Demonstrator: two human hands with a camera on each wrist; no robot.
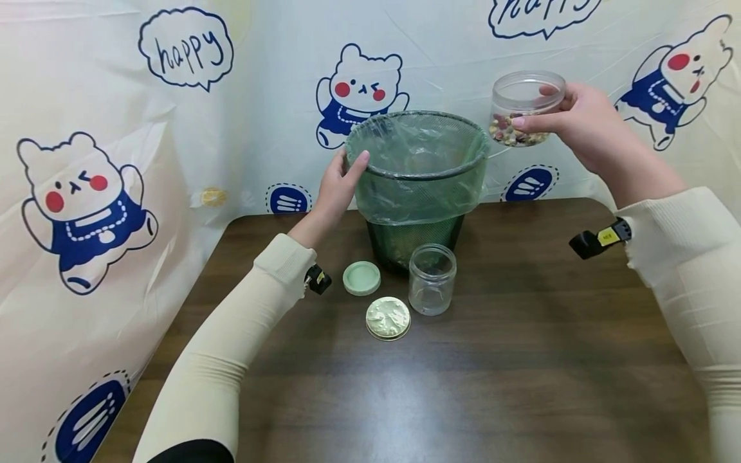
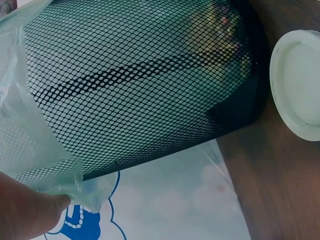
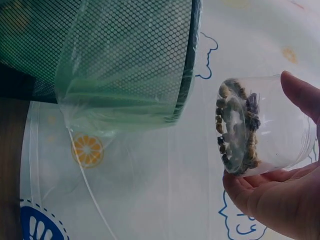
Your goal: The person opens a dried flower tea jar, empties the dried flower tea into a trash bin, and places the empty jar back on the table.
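Note:
My right hand (image 1: pixel 587 125) grips a clear jar (image 1: pixel 523 96), held up at the right of the bin's rim. Small mixed pebble-like bits (image 3: pixel 240 127) lie in a layer at its bottom. On the left, my left hand (image 1: pixel 338 183) holds the rim of a dark mesh trash bin (image 1: pixel 417 241), thumb on top and the other fingers mostly hidden. A thin green plastic bag (image 1: pixel 419 199) lines the bin and folds down over its outside. Through the mesh, some colourful bits (image 2: pixel 225 30) show at the bottom in the left wrist view.
A second clear jar (image 1: pixel 432 283), lidless, stands in front of the bin. Beside it on the brown table (image 1: pixel 498 360) lie a pale green lid (image 1: pixel 361 278) and a shiny gold-rimmed lid (image 1: pixel 388 318). A printed cloth (image 1: pixel 278 83) hangs behind and at the left.

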